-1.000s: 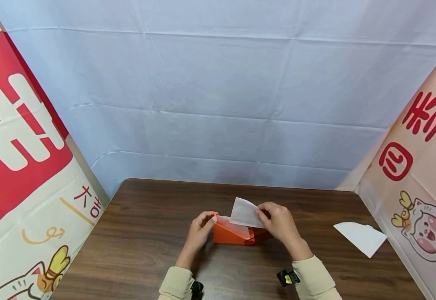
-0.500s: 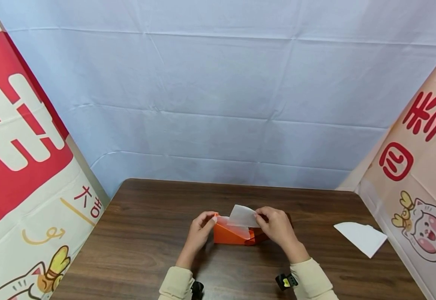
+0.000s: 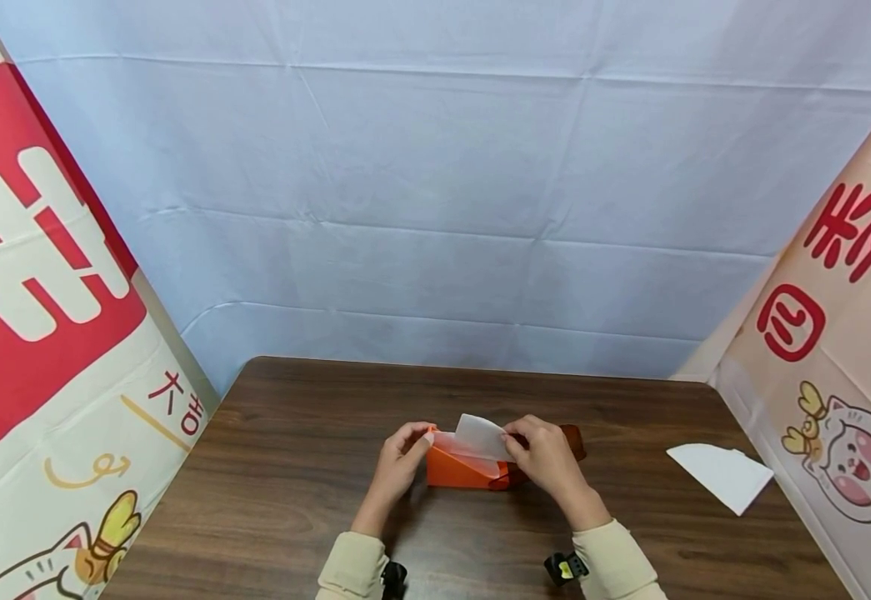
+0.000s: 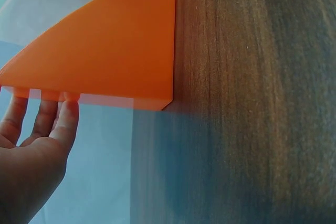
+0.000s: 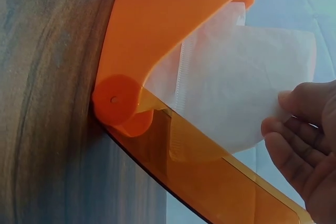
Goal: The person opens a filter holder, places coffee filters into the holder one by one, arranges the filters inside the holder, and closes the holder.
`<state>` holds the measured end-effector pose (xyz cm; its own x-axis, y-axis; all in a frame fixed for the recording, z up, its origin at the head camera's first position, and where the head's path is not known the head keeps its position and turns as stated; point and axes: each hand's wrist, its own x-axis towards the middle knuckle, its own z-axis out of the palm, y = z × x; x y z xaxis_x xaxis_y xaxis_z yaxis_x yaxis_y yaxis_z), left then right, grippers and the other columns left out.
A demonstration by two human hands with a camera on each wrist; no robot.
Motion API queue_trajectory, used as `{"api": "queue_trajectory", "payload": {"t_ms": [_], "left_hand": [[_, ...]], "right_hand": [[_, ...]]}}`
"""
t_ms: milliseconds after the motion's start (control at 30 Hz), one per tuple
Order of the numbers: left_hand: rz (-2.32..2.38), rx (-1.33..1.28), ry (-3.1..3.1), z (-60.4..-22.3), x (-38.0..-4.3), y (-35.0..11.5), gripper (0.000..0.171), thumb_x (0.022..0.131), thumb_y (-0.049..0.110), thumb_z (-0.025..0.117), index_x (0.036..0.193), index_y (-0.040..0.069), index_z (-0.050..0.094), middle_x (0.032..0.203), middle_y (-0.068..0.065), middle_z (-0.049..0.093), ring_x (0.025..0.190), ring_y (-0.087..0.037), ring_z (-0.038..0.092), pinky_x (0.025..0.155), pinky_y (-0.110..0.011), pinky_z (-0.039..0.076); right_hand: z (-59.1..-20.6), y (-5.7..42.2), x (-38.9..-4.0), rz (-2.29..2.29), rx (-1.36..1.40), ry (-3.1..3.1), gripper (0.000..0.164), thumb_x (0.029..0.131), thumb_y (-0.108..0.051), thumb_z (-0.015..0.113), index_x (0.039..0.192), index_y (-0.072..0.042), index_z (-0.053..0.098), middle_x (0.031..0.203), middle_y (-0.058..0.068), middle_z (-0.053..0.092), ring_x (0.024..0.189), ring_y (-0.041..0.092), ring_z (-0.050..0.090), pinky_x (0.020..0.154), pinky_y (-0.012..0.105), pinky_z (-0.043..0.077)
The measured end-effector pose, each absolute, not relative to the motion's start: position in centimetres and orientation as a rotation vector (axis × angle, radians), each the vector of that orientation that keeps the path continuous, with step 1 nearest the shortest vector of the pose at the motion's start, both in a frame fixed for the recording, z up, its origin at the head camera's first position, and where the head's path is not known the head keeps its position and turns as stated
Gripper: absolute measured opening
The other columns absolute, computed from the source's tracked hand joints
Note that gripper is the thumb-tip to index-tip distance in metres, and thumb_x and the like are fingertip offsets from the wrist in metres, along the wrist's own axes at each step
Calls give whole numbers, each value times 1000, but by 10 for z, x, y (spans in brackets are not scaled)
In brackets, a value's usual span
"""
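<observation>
An orange filter paper holder (image 3: 456,472) with a hinged amber lid (image 5: 226,182) stands on the table, lid swung open to the right. My left hand (image 3: 399,460) grips its back upper edge; in the left wrist view, that hand's fingertips (image 4: 67,106) meet the back wall. My right hand (image 5: 310,135) pinches the edge of a white fan-shaped coffee filter paper (image 5: 236,87) between thumb and fingers. The paper's lower part sits inside the holder's opening and its upper part sticks out above. Behind it, more white paper (image 3: 446,442) lines the holder.
Another folded white filter paper (image 3: 720,473) lies flat on the right side of the brown wooden table (image 3: 292,467). A pale blue cloth (image 3: 420,208) hangs behind the table, with printed banners (image 3: 803,400) at both sides.
My right hand has moved down and left, lowering the filter paper further into the holder. More of the amber lid shows behind that hand. The left hand keeps its place.
</observation>
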<state>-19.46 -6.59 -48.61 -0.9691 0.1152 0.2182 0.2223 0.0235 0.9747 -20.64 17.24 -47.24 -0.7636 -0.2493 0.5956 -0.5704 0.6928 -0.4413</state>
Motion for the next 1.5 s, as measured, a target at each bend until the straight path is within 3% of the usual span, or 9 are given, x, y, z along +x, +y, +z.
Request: {"api": "queue_trajectory", "payload": {"t_ms": [400,800,1300,1500], "left_hand": [[-2119,-363,-2181,-486,-194,-65,21,93,4,55,108,-9,60,101,-20,63,87,-20,55,75,-24,46],[-2100,-386,-2178,-488,-195,-67,21,93,4,55,108,-10,59,101,-22,62,85,-17,56,74,-24,46],[-2100,-376,-2187,-489,-196,-66,20,93,4,55,108,-9,60,101,-19,63,87,-21,56,75,-25,46],[-2127,-370,-2175,-489,-196,-66,21,93,4,55,108,-9,60,101,-19,63,87,-19,56,75,-25,46]], "right_hand": [[-477,167,-203,881,592,-2536,12,74,0,76,78,-9,69,78,2,65,61,12,57,54,24,48],[-486,159,-200,882,579,-2544,12,73,1,76,83,-5,71,83,7,67,72,20,64,64,35,53],[-495,150,-201,874,590,-2602,9,76,-3,75,80,-8,70,78,3,66,63,12,59,59,28,51],[-499,147,-203,875,611,-2595,8,76,-3,75,80,-7,70,78,4,66,65,13,60,61,30,52]]}}
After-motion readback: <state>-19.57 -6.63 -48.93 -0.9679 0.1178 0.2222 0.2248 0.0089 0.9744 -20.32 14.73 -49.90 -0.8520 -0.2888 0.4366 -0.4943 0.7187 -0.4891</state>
